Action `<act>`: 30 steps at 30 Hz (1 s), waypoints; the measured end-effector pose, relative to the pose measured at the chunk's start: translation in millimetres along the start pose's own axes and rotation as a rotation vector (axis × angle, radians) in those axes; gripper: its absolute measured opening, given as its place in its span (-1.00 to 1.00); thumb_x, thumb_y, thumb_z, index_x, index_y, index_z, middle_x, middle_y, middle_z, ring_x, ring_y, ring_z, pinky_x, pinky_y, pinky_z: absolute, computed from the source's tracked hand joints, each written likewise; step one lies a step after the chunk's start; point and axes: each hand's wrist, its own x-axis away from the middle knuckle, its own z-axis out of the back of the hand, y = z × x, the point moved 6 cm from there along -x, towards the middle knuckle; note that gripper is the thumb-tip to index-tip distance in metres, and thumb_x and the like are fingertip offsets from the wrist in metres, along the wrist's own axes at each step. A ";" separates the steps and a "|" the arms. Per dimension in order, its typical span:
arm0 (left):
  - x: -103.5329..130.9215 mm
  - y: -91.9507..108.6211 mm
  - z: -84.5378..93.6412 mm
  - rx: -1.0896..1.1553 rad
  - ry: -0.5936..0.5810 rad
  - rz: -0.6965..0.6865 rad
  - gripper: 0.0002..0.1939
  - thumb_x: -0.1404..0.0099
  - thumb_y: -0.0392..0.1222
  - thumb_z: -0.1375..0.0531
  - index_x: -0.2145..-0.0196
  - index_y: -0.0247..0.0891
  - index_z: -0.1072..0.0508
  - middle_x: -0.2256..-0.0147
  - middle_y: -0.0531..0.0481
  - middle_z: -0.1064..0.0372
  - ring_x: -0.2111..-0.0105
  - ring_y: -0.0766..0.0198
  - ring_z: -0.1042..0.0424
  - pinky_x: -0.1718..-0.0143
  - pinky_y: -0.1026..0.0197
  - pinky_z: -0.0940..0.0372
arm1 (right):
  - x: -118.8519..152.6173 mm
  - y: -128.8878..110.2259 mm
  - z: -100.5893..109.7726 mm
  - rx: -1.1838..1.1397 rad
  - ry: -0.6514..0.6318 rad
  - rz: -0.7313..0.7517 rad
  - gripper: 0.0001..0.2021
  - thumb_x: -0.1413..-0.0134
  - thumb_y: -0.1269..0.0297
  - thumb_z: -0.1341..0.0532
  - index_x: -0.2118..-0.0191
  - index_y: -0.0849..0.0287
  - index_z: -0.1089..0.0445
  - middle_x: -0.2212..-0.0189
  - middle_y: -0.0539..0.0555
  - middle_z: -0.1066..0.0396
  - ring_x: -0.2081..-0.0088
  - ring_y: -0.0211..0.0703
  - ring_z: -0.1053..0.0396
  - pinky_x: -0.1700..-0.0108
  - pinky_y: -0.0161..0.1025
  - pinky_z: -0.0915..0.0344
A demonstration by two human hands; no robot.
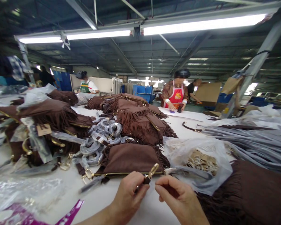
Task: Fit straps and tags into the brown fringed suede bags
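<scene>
My left hand [130,191] pinches a short dark brown strap end with a gold snap hook [154,170], which points up and to the right. Close beside it, my right hand [179,196] has thumb and forefinger pressed together; anything between them is too small to make out. Just beyond both hands lies a flat brown fringed bag [133,158] with a gold zipper along its near edge. Left of that bag rest a strap end with gold hooks [86,175] and several coiled straps in clear wrap [105,132].
Brown fringed bags pile up at the left [49,111] and back centre [142,125]. A clear plastic bag of tan tags [201,161] stands right, near wrapped straps [255,140] and another fringed bag [259,190]. A co-worker in a red apron [178,97] stands across the table.
</scene>
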 end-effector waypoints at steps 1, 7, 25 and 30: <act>-0.2 0.7 0.5 -0.023 0.014 -0.011 -0.78 -0.28 -0.34 -0.08 0.52 -0.24 -0.16 0.52 0.08 -0.18 0.49 0.33 -0.15 0.46 0.30 0.01 | -0.1 0.3 0.4 0.014 -0.004 0.009 -0.84 -0.05 0.19 -0.22 0.46 0.11 -0.47 0.64 -0.06 -0.41 0.55 -0.20 -0.38 0.47 -0.38 -0.27; 1.0 8.7 -2.0 -0.146 0.042 -0.156 -0.78 -0.30 -0.35 -0.08 0.50 -0.23 -0.18 0.52 0.07 -0.22 0.48 0.31 -0.19 0.47 0.30 0.01 | -0.5 3.8 -3.9 -0.053 0.027 0.018 -0.86 -0.04 0.22 -0.24 0.47 0.12 -0.41 0.64 -0.07 -0.37 0.56 -0.22 -0.38 0.49 -0.36 -0.26; 1.1 15.0 -21.3 0.702 -0.391 0.250 -0.70 -0.31 -0.10 -0.13 0.48 -0.34 -0.47 0.49 0.00 -0.30 0.44 0.33 -0.25 0.36 0.31 -0.15 | 1.0 11.6 -23.6 -0.314 -0.201 -0.167 -0.84 0.18 0.41 -0.21 0.35 0.14 -0.36 0.66 -0.17 -0.34 0.60 -0.32 -0.32 0.57 -0.43 -0.21; 2.5 16.3 -3.8 0.392 -0.498 0.059 -0.74 -0.18 -0.35 -0.06 0.30 -0.28 -0.55 0.35 -0.05 -0.45 0.30 0.21 -0.38 0.20 0.24 -0.23 | 9.0 9.8 -21.0 -0.165 -0.333 -0.218 -0.86 0.12 0.37 -0.18 0.33 0.16 -0.36 0.60 -0.12 -0.39 0.56 -0.29 -0.35 0.70 -0.51 -0.07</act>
